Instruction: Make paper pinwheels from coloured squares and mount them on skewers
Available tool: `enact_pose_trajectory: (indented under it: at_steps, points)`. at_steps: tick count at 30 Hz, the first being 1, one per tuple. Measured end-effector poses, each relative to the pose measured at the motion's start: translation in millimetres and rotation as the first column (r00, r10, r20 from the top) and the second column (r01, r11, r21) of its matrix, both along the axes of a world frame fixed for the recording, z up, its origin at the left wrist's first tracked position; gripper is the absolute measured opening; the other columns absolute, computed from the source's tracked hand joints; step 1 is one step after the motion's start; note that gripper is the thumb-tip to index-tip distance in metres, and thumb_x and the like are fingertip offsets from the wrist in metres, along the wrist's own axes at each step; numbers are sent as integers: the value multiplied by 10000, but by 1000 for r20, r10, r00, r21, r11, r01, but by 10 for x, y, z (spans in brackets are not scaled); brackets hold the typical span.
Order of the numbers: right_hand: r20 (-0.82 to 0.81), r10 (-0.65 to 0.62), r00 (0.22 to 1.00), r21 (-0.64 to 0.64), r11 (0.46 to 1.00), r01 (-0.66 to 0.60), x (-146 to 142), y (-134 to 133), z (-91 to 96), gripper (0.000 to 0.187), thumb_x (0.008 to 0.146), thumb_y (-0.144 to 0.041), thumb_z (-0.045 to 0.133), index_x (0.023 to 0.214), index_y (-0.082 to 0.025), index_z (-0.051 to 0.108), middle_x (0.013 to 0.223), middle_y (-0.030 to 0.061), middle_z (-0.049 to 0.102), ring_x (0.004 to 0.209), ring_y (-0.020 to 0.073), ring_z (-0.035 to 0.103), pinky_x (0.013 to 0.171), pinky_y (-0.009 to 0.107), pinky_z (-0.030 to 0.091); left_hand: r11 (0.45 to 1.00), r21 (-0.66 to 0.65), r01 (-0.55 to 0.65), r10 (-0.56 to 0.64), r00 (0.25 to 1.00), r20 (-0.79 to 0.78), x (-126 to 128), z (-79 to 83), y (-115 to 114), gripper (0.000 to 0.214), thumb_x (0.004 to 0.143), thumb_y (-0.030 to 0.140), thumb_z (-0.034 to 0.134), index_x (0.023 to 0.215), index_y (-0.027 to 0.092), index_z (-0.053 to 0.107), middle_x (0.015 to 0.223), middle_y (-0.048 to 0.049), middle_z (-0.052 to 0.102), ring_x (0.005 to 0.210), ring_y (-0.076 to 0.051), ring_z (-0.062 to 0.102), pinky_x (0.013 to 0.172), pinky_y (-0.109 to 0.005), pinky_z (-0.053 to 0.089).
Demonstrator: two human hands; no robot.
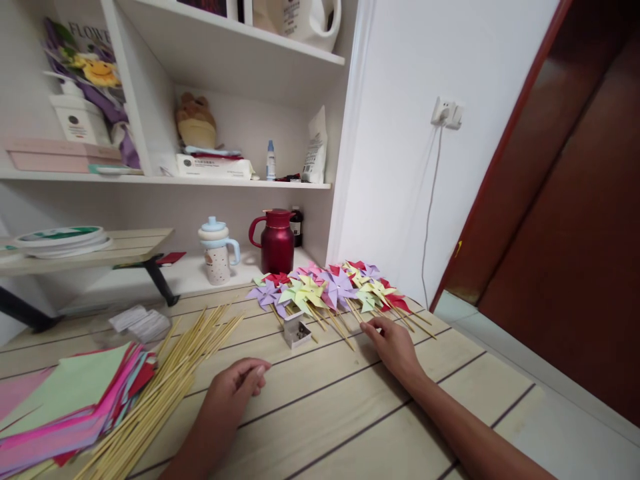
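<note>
Where the right hand lies: the right hand (393,343) rests palm down on the table (350,413), fingers loosely spread; its fingertips touch the stick ends of the nearest pinwheels (330,290); it grips nothing.
Left hand: the left hand (235,385) sits on the planks nearer the person, curled in, thumb laid against the bent fingers; whether something small is pinched inside, I cannot tell from here.
Pinwheels: a heap of paper ones, purple, yellow-green, red and pink, overlapping at the far edge of the table; heads toward the wall, sticks fanned toward the person.
Between the hands: a small open metal box (296,331) stands just beside the heap's left end; bare planks lie between it and the left hand.
Left of the left hand: a loose sheaf of bamboo sticks (165,380) runs slantwise near the wrist; it overlaps the edge of a stack of coloured paper (65,407).
Farther back: white slips (140,323) lie beyond the sticks; a red jug (276,241) and a lidded cup (217,253) stand on the low ledge behind the heap.
Shelf above: a plush toy (195,120), a small bottle (271,160), a white bag (316,147).
Right side: a wall socket (447,112) with a cable hanging down; a dark red door (575,233), well apart from the table.
</note>
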State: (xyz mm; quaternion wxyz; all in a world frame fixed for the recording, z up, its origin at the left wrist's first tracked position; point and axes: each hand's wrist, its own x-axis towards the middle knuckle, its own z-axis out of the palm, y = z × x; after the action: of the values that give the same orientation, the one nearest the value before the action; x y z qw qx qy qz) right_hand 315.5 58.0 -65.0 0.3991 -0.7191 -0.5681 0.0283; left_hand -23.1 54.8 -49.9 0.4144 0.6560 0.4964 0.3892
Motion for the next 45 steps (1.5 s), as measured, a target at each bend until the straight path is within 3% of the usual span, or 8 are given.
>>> enact_pose_trajectory:
  at_steps: [10, 18, 25, 33, 38, 45]
  points:
    - [-108, -26, 994, 29, 999, 29, 101, -39, 8, 382, 847, -498, 496, 687, -194, 664, 597, 37, 669, 603, 225, 597, 586, 307, 380, 1000, -7, 6, -6, 1000, 11, 10, -16, -3, 372, 759, 460, 556, 867, 150, 731, 692, -39, 650, 666, -206, 578, 669, -331, 472]
    - [-140, -22, 990, 10, 1000, 23, 74, -42, 6, 398, 848, -506, 484, 687, -189, 663, 488, 1, 601, 482, 192, 541, 543, 293, 376, 1000, -1, 12, -12, 1000, 24, 14, -36, 12, 354, 771, 449, 548, 858, 156, 726, 688, -38, 650, 649, -200, 570, 658, -325, 466]
    - [-121, -61, 991, 13, 998, 63, 129, 32, -21, 414, 826, -525, 481, 661, -192, 663, 442, 0, 573, 493, 211, 568, 536, 295, 379, 1000, 18, 6, -7, 998, 68, 35, -60, 12, 335, 774, 436, 537, 817, 157, 717, 657, -34, 632, 635, -198, 565, 648, -317, 461]
    - [-56, -227, 972, 43, 972, 229, 446, 67, 2, 417, 842, -525, 447, 795, -203, 709, 594, 44, 676, 605, 252, 632, 578, 311, 400, 1000, 4, -10, 10, 998, 56, 17, -75, 33, 371, 736, 483, 554, 816, 167, 730, 651, -30, 641, 635, -204, 577, 650, -322, 471]
    - [-1, -240, 971, 10, 971, 240, 499, 69, -6, 394, 850, -501, 455, 829, -221, 732, 751, 53, 729, 704, 252, 651, 590, 297, 406, 999, 3, -33, 33, 999, 38, 8, -43, 39, 384, 713, 508, 576, 817, 180, 747, 650, -29, 658, 645, -216, 599, 654, -327, 484]
    - [85, -263, 961, -72, 960, 270, 503, -29, 54, 303, 849, -452, 518, 761, -257, 733, 800, 42, 739, 768, 241, 641, 564, 279, 354, 999, 4, -51, 51, 998, -44, 9, 38, 19, 391, 711, 536, 585, 823, 203, 757, 674, -33, 690, 683, -236, 631, 694, -340, 503]
